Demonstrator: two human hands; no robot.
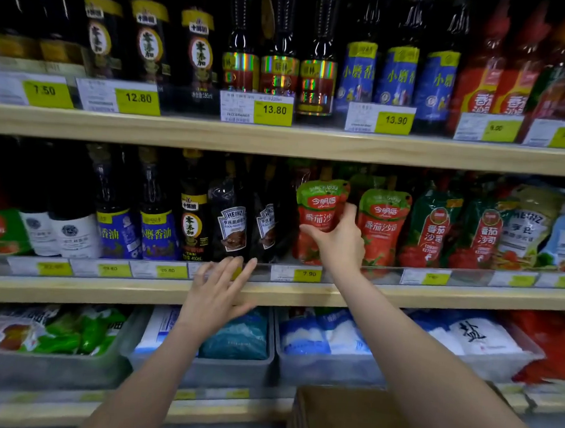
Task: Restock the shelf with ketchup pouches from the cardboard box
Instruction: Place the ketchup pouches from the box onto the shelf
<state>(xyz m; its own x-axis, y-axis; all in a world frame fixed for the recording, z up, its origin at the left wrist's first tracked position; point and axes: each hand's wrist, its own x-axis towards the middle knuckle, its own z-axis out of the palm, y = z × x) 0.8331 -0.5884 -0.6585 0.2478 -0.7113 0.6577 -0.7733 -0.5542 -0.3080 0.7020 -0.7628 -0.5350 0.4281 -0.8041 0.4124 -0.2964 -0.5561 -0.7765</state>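
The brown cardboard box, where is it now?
In the head view the brown cardboard box sits at the bottom edge, right of centre, below the grey bins, under the right forearm.

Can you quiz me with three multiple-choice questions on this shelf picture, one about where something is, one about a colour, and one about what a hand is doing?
1. Where is the ketchup pouch that the right hand holds?
A. on the middle shelf, left of a matching pouch
B. on the top shelf among the bottles
C. in the cardboard box

2. What colour is the price part of the 13.80 tag?
A. red
B. yellow-green
C. white

3. What is the left hand doing?
A. gripping a dark bottle
B. reaching with straight fingers at the middle shelf edge, holding nothing
C. lifting a pouch from the box

Answers: 1 A, the pouch stands beside its twin on the middle shelf. 2 B, the number sits on a yellow-green patch. 3 B, its fingers are spread and empty at the shelf's front rail.
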